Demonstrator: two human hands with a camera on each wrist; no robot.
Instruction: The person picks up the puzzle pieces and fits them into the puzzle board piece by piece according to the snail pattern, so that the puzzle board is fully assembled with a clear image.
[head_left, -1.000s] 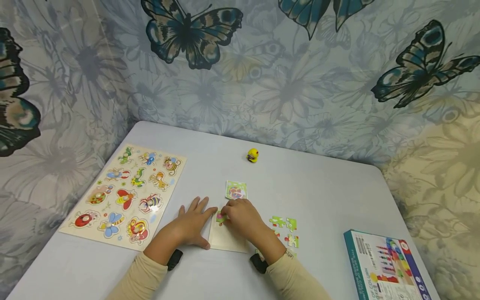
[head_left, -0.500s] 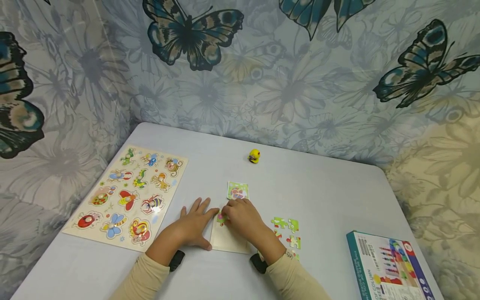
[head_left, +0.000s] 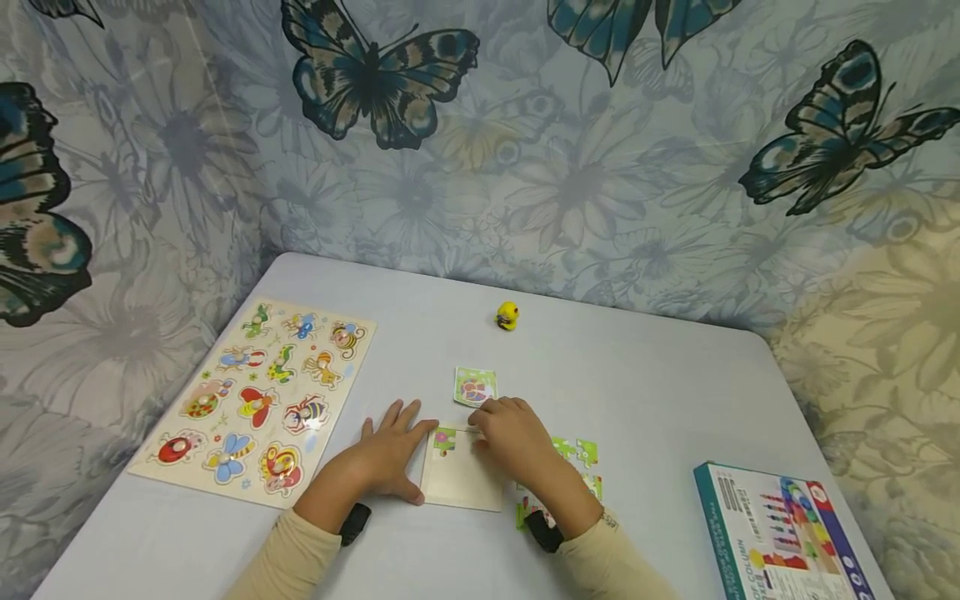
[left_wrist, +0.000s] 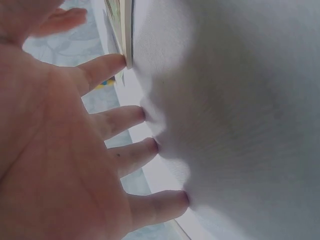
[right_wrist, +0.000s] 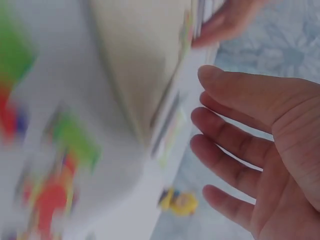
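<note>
A pale, square puzzle board (head_left: 461,485) lies on the white table in the head view. One green puzzle piece with a pink flower (head_left: 445,439) sits in its far left corner. My left hand (head_left: 385,457) rests on the table with spread fingers, its index finger and thumb touching the board's left edge. Over the board's far right part is my right hand (head_left: 517,440); in the right wrist view its fingers (right_wrist: 227,135) are loosely bent and hold nothing. Just beyond the board lies a small picture card (head_left: 475,386). Several loose puzzle pieces (head_left: 587,452) lie to the right, partly hidden by the right forearm.
A large insect puzzle board (head_left: 251,400) lies at the left of the table. A yellow toy duck (head_left: 507,316) stands near the back edge. At the front right is a printed box (head_left: 783,529). A butterfly-patterned wall (head_left: 517,192) borders the table.
My right hand has let go of the flower piece and moved right, off the board's far left corner. The piece is now uncovered. My left hand has stayed in place.
</note>
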